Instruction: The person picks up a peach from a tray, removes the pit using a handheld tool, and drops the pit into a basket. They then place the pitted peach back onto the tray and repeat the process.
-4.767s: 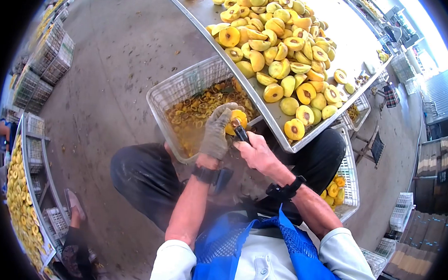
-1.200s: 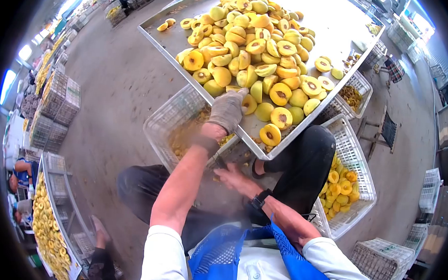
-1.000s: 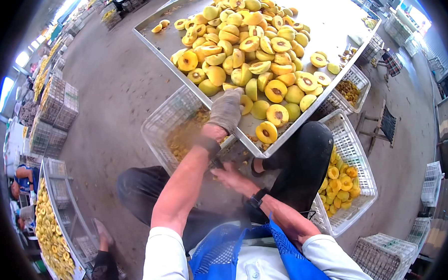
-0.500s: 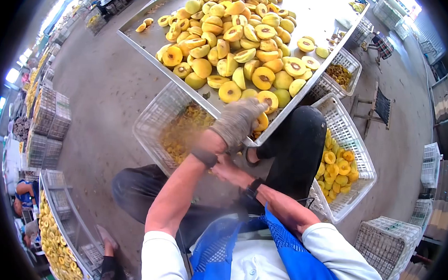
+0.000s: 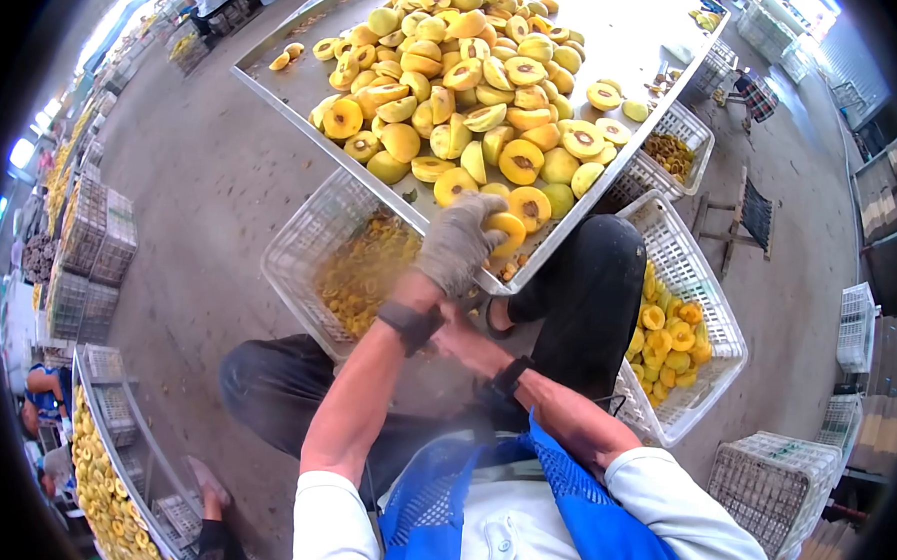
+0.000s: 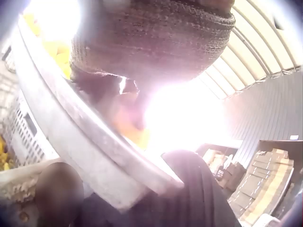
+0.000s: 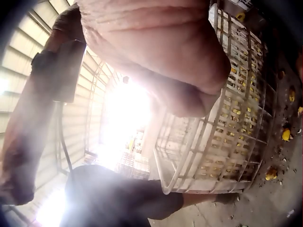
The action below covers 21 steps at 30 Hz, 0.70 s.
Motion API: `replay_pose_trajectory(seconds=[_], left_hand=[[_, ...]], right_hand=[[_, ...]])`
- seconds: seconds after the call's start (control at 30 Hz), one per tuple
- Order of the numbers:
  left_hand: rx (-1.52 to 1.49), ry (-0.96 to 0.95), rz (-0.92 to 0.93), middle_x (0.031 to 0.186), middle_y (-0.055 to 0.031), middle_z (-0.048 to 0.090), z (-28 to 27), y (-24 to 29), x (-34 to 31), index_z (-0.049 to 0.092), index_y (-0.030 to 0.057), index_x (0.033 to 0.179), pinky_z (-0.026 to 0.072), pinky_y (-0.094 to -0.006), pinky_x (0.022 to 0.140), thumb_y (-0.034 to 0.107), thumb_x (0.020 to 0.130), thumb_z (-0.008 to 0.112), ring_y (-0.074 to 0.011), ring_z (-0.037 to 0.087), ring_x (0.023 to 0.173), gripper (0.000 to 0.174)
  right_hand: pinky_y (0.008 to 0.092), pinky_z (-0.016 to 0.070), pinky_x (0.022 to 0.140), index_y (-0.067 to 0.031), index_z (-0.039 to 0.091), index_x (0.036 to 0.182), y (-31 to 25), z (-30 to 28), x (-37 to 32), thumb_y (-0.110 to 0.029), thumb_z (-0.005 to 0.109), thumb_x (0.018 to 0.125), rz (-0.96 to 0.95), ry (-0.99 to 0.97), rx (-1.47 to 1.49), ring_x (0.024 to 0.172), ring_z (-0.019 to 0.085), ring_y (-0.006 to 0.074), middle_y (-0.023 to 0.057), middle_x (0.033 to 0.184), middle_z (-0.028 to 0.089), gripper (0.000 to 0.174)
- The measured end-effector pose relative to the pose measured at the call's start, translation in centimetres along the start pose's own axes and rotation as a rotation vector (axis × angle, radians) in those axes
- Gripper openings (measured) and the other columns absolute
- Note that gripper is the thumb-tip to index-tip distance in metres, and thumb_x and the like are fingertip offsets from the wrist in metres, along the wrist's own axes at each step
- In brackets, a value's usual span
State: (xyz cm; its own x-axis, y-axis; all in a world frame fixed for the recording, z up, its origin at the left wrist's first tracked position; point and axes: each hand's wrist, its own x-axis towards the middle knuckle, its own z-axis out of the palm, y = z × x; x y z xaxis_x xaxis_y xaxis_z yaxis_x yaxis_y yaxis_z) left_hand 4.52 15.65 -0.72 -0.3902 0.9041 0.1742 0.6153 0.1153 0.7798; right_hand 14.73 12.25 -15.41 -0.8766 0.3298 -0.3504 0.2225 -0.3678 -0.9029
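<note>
My gloved left hand grips a yellow peach half at the near corner of the metal table. The cut face shows at the fingertips; in the left wrist view the glove hides most of the fruit. Below and behind the left wrist is my bare right hand, partly covered. Its fingers are curled in the right wrist view. The black-handled pitting tool seen in that hand earlier is hidden now. More peach halves are heaped on the table, several with brown stone centres showing.
Under the table's left edge stands a white plastic crate of brownish scraps. Another crate, with pitted yellow halves, is beside the right knee. A low stool and stacked crates stand at the right.
The left hand has gone from the fruit in both hands to the table, then along its near edge, and now draws a peach half back. The right hand has dropped below the table edge.
</note>
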Motion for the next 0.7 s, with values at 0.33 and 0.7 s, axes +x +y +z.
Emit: replay_pose_trajectory(seconds=[0.33,0.7], left_hand=[[-0.149,-0.287,-0.088,0.116,-0.0188,0.070,-0.9,0.4,0.7,0.066,0.0041,0.127,0.0518,-0.0373,0.097,0.002,0.088,0.070,-0.0315,0.067,0.111,0.040],[0.543,0.218,0.192,0.121,-0.0182,0.065,-4.1,-0.2,10.9,0.062,0.0067,0.127,0.0515,-0.0412,0.097,0.013,0.084,0.074,-0.0350,0.063,0.113,0.045]], right_hand=[[0.0267,0.0390,0.040,-0.0046,0.060,0.089,0.0,-0.1,-0.8,-0.041,0.070,0.092,-0.032,0.016,-0.011,0.049,0.051,0.0087,-0.0003,0.068,0.055,0.038],[0.0248,0.0334,0.040,-0.0069,0.056,0.088,2.2,0.4,0.3,-0.032,0.069,0.093,0.128,0.062,-0.039,0.049,0.047,0.0087,0.0009,0.070,0.055,0.029]])
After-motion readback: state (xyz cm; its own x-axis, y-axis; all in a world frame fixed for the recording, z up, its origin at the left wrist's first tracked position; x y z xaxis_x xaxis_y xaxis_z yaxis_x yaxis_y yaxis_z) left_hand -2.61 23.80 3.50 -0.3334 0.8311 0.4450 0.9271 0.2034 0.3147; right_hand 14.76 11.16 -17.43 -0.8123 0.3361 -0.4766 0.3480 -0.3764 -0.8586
